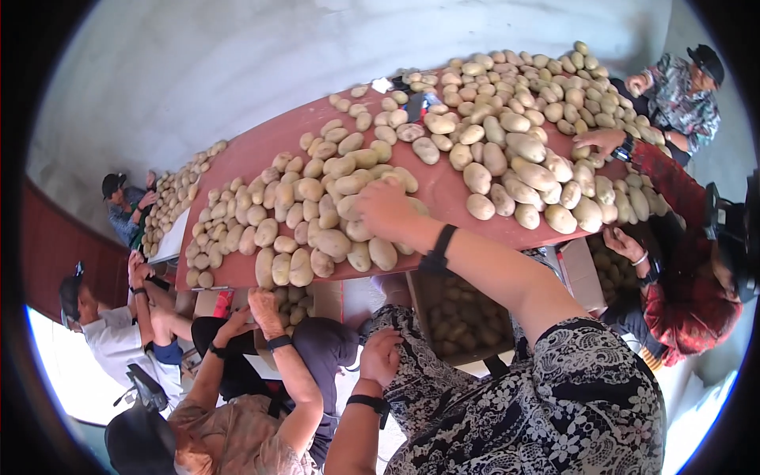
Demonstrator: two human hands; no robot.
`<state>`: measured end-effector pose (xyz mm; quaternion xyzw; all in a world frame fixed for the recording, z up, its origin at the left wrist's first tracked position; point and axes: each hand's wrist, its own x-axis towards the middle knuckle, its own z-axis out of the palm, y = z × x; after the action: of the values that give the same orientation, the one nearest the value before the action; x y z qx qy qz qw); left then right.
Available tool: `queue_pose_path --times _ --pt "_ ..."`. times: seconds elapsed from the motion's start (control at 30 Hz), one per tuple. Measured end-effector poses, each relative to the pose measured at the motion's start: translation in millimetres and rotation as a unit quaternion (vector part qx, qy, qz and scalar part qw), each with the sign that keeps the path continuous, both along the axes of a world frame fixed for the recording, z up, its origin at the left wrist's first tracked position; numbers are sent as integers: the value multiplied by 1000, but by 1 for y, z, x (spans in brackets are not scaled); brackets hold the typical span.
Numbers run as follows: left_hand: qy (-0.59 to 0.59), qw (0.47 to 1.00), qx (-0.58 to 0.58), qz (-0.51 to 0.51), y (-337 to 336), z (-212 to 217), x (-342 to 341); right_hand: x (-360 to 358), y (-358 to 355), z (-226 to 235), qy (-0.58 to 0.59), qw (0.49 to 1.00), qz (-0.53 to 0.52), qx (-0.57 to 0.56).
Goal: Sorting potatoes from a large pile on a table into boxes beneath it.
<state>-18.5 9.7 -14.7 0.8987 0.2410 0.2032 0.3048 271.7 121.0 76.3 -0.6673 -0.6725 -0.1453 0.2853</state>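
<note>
Right hand [385, 207], palm down with fingers spread, rests on pale oval potatoes [332, 237] heaped at the near edge of the long reddish-brown table [443, 186]; whether it grips any cannot be told. Left hand [381, 355] lies loosely curled below the table, grasping nothing visible. An open cardboard box [455, 313] of potatoes sits under the table. A co-worker's hand [265, 309] reaches up at the table's near edge.

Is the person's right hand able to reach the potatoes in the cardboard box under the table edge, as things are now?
Probably yes. The right hand lies on the potato pile on the red table, holding nothing that shows. The open cardboard box sits below that forearm, uncovered, so only pulling the arm back and down seems needed.
</note>
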Motion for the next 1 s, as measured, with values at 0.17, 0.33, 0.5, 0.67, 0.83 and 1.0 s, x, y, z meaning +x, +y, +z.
queue_pose_path --times 0.17,0.33,0.5,0.67,0.83,1.0 --pt "-2 1000 6 2 -1 0 2 72 -79 -25 0 956 -236 -175" --pt "6 1000 10 -2 -1 0 6 98 -122 -61 -140 946 -241 -166" --pt "17 1000 8 -9 -2 -3 6 97 -114 -47 -75 963 -167 -200" --pt "26 1000 4 -10 0 -5 4 66 -41 9 136 986 -52 -83" --pt "10 1000 2 -8 0 -2 1 17 53 45 258 955 144 8" --pt "16 1000 -8 11 0 -1 -3 -19 104 41 235 956 120 -124"
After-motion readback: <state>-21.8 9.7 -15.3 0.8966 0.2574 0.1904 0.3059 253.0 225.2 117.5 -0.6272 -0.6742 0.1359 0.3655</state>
